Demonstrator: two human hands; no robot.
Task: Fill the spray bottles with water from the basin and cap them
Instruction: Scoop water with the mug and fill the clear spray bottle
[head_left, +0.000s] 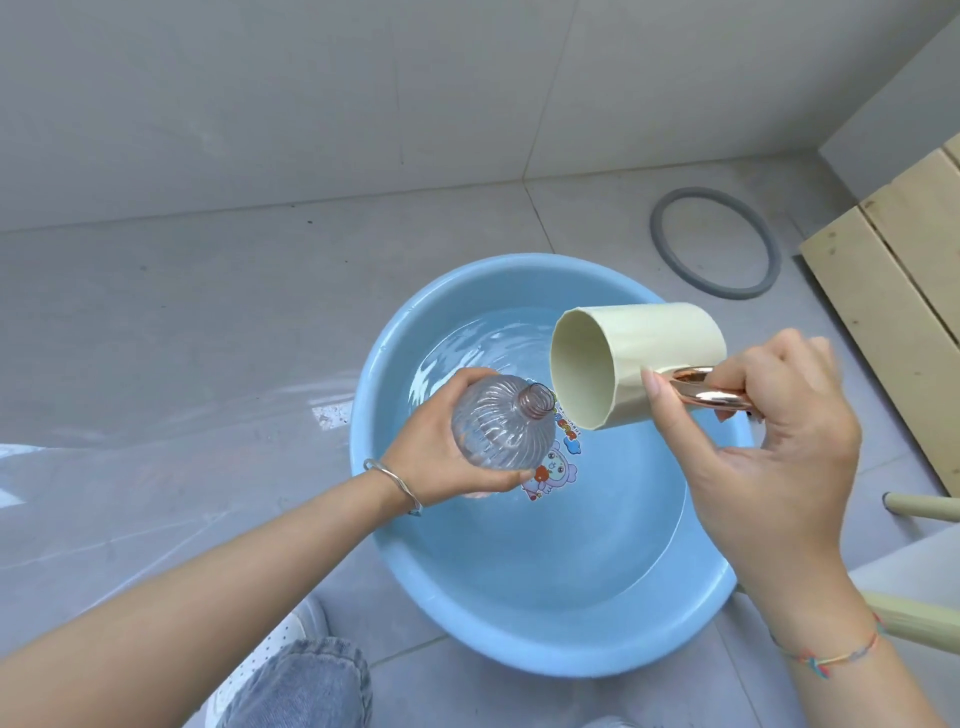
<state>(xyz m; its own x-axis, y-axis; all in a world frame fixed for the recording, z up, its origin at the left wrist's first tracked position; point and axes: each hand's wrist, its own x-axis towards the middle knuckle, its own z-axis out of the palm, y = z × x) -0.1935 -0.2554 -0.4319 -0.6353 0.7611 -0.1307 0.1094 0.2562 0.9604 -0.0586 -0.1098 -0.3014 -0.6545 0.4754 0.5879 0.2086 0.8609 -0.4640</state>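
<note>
A blue basin (545, 639) of water stands on the grey tiled floor. Over its left side my left hand (434, 449) grips a clear ribbed spray bottle (496, 423), uncapped, its open neck turned up and to the right. My right hand (779, 441) holds a cream cup (639, 358) by its shiny copper handle (706, 387). The cup is tipped sideways, its mouth facing left, the lower rim right beside the bottle's neck. No water stream shows. No spray cap is in view.
A grey rubber ring (714, 241) lies on the floor beyond the basin. A pale wooden slatted board (898, 291) is at the right edge, with cream legs (924, 506) below it. My knee in jeans (306, 686) is at the bottom left. A tiled wall stands behind.
</note>
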